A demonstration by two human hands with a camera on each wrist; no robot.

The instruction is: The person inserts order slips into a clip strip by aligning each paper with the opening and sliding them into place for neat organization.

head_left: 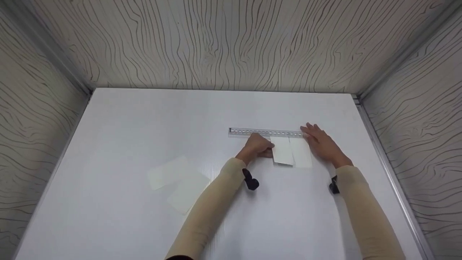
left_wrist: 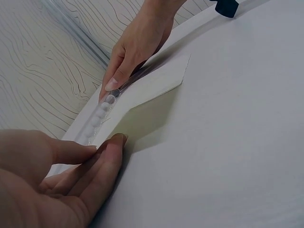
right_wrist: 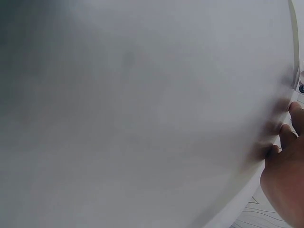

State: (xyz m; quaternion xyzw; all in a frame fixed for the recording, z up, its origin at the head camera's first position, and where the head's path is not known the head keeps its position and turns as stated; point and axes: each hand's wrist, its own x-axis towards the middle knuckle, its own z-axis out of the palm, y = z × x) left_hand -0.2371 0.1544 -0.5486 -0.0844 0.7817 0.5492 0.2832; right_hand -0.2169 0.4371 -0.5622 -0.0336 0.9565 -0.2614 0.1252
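My left hand pinches the left edge of a small white card between thumb and fingers. The card's near edge stands slightly off the table and casts a shadow. To its right lies a second white card, close alongside or partly under it. A clear ruler-like strip with a row of round shapes runs along the cards' far edges. My right hand rests with extended fingers at the strip's right end, beside the second card. In the right wrist view, its fingertips touch down near the edge of the picture.
Two pale sheets, a left one and a right one, lie overlapping on the white table, left of my left forearm. Wood-patterned panels enclose the table at the back and both sides.
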